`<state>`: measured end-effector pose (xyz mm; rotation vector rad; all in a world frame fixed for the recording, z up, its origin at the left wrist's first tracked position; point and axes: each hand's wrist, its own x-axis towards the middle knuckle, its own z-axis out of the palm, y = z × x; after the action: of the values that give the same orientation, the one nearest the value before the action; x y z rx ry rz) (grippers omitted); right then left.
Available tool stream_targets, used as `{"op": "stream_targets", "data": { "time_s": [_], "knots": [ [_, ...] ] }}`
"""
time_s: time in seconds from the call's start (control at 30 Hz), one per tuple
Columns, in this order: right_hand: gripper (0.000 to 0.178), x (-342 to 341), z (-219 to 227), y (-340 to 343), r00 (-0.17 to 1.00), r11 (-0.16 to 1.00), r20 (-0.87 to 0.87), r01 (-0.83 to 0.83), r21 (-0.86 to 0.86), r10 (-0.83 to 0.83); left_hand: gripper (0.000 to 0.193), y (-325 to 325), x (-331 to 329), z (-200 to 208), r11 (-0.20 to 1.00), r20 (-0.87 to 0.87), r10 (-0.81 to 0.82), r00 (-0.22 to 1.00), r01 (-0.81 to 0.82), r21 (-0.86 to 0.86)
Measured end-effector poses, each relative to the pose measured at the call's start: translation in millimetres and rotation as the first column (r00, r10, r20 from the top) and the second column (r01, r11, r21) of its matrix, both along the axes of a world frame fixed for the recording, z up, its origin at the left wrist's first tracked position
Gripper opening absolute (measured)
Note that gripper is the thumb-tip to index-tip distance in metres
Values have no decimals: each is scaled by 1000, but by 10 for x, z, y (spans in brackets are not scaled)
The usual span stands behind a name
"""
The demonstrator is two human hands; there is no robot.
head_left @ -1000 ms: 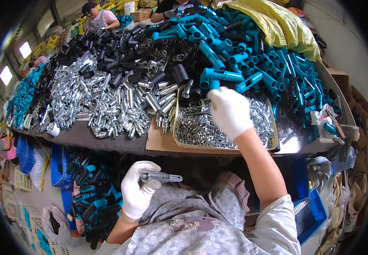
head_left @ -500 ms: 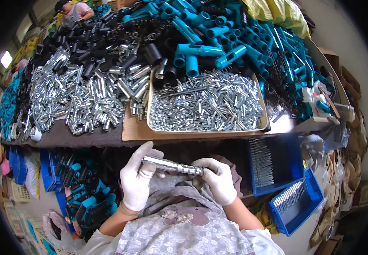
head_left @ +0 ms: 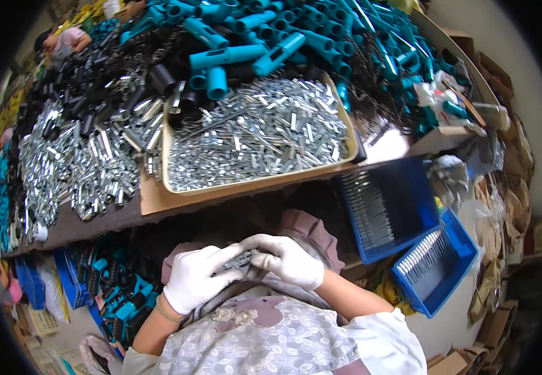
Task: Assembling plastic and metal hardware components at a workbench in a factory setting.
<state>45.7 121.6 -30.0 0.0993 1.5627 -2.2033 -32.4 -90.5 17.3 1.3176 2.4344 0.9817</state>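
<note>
Both my hands wear white gloves and meet low in front of the apron, below the bench edge. Between them lies a silver metal cylindrical part [head_left: 238, 260], with bands and slots along it, much of it covered by fingers. My left hand [head_left: 197, 278] is closed around its left portion. The fingers of my right hand [head_left: 288, 261] close on its right end. Ahead on the bench, the cream-rimmed tray [head_left: 261, 183] is heaped with small silver metal pins and pieces. Left of the tray lies a pile of shiny metal tubes [head_left: 105, 159].
Teal tubular housings [head_left: 227, 56] and black sleeves [head_left: 83, 87] heap up behind the tray. Two blue bins [head_left: 402, 250] [head_left: 465, 262] with rows of metal rods stand at the right. Teal-and-black parts [head_left: 124, 306] fill the space at lower left. Another person [head_left: 67, 42] sits far left.
The metal part has been drawn closer and turned, and my hands have come together over it, hiding more of it. The whole view has swung to the right and tilted.
</note>
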Motion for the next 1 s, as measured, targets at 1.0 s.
{"op": "stream_targets", "data": {
  "time_s": [1.0],
  "knots": [
    [18, 647, -1495, 2455, 969, -188, -216, 235, 953, 118, 24, 291, 287, -166, 929, 189, 364, 912, -340, -147]
  ]
}}
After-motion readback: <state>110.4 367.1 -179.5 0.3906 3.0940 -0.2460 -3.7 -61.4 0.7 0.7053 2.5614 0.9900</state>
